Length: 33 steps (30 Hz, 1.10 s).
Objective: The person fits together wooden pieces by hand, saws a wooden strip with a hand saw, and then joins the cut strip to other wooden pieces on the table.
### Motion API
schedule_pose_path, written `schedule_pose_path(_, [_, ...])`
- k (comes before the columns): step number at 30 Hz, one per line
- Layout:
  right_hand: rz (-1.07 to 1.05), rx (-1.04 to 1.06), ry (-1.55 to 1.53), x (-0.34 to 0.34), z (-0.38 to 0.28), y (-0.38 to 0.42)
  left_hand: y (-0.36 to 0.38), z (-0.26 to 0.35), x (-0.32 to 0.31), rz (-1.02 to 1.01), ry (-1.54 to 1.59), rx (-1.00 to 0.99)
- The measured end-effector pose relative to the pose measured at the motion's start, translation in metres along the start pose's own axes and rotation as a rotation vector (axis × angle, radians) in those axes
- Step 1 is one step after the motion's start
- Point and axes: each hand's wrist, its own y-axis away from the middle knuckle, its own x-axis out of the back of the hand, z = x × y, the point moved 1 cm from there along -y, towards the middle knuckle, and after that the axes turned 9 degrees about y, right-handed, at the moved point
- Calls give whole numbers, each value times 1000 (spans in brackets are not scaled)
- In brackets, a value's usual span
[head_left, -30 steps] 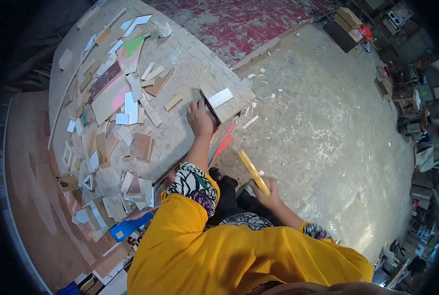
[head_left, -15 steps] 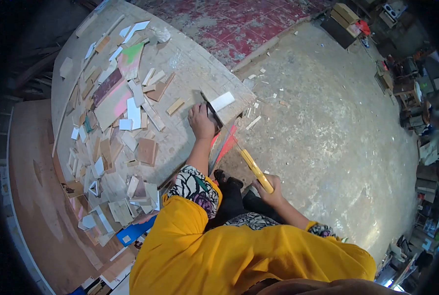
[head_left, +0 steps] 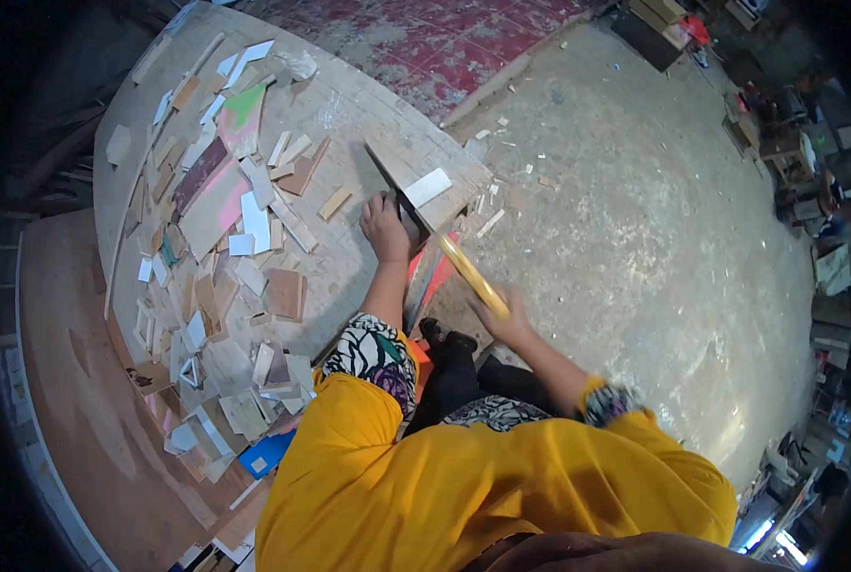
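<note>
My right hand (head_left: pixel 507 319) is wrapped round the yellow handle of a handsaw (head_left: pixel 469 272). Its dark blade reaches away over the table corner and crosses a white-faced piece of wood (head_left: pixel 429 187). On the near side of the blade, my left hand (head_left: pixel 383 229) holds the wood down against the table, its fingers curled close to the saw. The blade hides where it meets the wood. A small light wood block (head_left: pixel 335 203) lies a little left of my left hand.
Several wood offcuts (head_left: pixel 286 294) are heaped over the left part of the worktable (head_left: pixel 349 105). A blue piece (head_left: pixel 265 455) sits at its near edge. To the right, chips lie on the concrete floor (head_left: pixel 625 238). Clutter lines the far right wall.
My right hand has pushed the saw forward and up-left, so more blade extends past the wood and the handle is nearer the table corner. My left hand stays at the wood.
</note>
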Motion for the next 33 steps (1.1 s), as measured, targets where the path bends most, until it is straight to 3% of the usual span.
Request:
schedule_pose_path(2, [0,-3,10,-12,0,-26,-5,15,13,-41,-41,14])
schedule_pose_path(4, [111,176,-35,-15,-6,-31,-7,20,16,-83,-44,76])
schedule_pose_path(9, [66,137,-108,11,11,40,-14,3,-1,43,-33,50])
schedule_pose_path(12, [-33,16,-1,2,14,-7,-5,12,7,13,-55,58])
schedule_pose_path(16, [5,-45,-319,32,-24,-32,-5,12,18,-67,31,90])
schedule_pose_path(18, [-24,-123,-376,58,-30,-19,-5,1,20,9,315,8])
schedule_pose_path(21, [29,-97,-302,91,-28,4,-3,7,76,10,376,25])
schedule_pose_path(23, [74,34,40,105,-18,14,8,-2,102,11,397,-30])
schedule_pose_path(24, [73,34,47,107,-15,20,21,-8,110,14,402,-26])
schedule_pose_path(29, [169,137,333,109,-15,20,79,-17,136,-205,475,112])
schedule_pose_path(33, [216,189,341,92,-29,-16,94,-20,130,-237,549,139])
